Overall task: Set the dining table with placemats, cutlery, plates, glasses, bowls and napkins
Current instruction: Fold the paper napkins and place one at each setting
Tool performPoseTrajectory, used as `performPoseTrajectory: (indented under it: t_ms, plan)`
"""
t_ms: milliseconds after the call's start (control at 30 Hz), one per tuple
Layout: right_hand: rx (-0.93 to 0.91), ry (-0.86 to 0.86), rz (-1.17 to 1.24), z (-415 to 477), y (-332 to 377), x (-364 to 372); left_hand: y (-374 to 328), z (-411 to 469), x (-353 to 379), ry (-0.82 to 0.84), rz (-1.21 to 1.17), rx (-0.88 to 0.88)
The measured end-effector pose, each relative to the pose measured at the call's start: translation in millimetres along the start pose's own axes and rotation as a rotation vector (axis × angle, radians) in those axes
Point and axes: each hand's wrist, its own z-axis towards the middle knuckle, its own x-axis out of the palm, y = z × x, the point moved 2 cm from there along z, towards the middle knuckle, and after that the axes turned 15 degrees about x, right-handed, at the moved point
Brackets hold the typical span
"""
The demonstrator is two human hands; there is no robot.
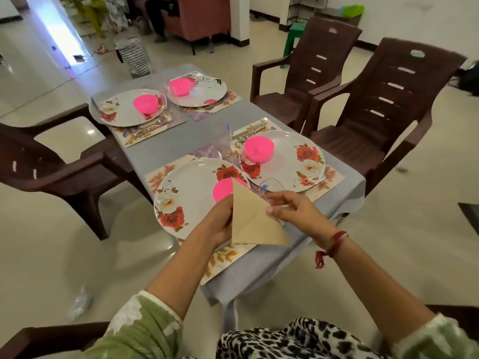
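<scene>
Left hand (219, 225) and right hand (294, 211) pinch the napkin (252, 221) between them, seemingly airborne.

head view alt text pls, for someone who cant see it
The left hand and right hand hold a tan napkin folded into a triangle above a grey-clothed table. Four floral plates, each with a pink bowl, sit on placemats; brown plastic chairs surround it.

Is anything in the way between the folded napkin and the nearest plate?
Partly. The left hand and right hand hold the napkin above the near plate, whose right part is taken by a pink bowl. A clear glass stands just beyond the right hand. The plate's left part is free.
</scene>
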Motion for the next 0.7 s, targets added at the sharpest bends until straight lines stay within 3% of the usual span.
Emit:
performPoseTrajectory:
  t_ms: [267,433,567,700]
  plan:
    - [-0.026,0.040,0.031,7.9,-4.0,0.6,-17.9,5.9,-1.4,-0.023,0.405,0.117]
    - [0.019,0.061,0.141,11.9,-4.2,0.5,-14.2,5.7,-3.2,-0.075,0.211,0.084]
    - [0.046,0.065,0.253,13.5,-11.4,2.8,-0.7,1.2,-2.7,-0.209,0.397,0.236]
    - [0.088,0.082,0.242,13.4,-17.2,5.9,1.4,0.4,-4.3,-0.292,0.435,0.350]
